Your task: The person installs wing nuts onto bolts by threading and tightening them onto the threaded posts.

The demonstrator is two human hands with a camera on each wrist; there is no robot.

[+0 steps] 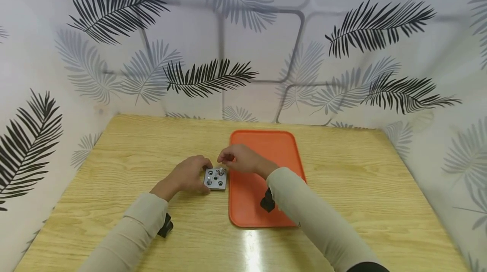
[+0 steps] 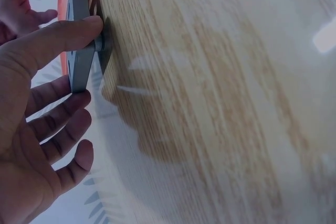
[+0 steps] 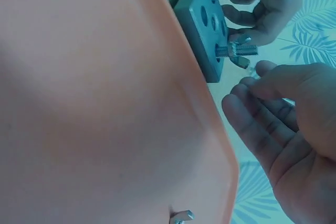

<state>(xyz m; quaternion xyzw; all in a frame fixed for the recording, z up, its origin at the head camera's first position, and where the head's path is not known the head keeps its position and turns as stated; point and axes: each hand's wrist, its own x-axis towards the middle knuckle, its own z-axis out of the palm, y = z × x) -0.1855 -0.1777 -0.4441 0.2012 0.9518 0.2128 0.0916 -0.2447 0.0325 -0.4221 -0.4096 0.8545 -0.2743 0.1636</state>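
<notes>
Leafy walls (image 1: 312,65) rise behind our wood-grain counter (image 1: 357,183), where the metal plate (image 1: 215,182) sits just left of the orange tray (image 1: 249,204). Our left hand (image 1: 190,174) grips the plate by its edges. Our right hand (image 1: 240,158) hovers near a bolt (image 3: 252,50) carrying a wing nut (image 3: 240,62), fingertips drawn together; whether they pinch anything, we cannot tell.
</notes>
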